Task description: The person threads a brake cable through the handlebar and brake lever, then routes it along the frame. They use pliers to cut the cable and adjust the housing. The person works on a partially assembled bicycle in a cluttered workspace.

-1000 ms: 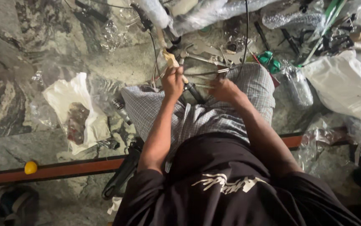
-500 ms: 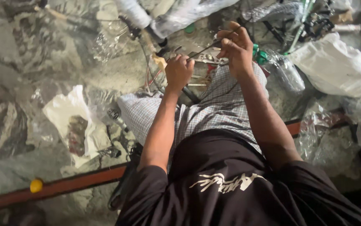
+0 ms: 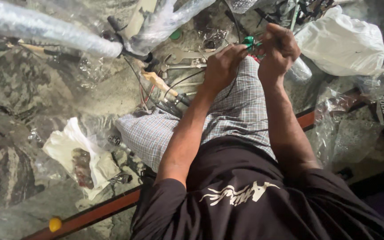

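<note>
My left hand [image 3: 221, 66] and my right hand [image 3: 279, 46] meet above my checked-cloth knee [image 3: 241, 111]. Both pinch a small green part [image 3: 248, 42] between the fingertips. A thin black wire [image 3: 180, 84] runs from near my left hand down toward a bundle of black and red wires [image 3: 156, 100] on the stone floor. My right fingers curl over the green part and hide most of it.
Metal wrenches [image 3: 183, 55] lie on the floor beyond my left hand. A bubble-wrapped tube [image 3: 45, 31] crosses the top left. A white plastic bag [image 3: 338, 42] sits at right, a stained white cloth [image 3: 78, 155] at left, and a yellow ball [image 3: 55, 223] on a red-brown strip [image 3: 107, 209].
My hands have left the tools on the floor and come together; both now pinch the green part. The right hand rose first. The view has shifted closer.
</note>
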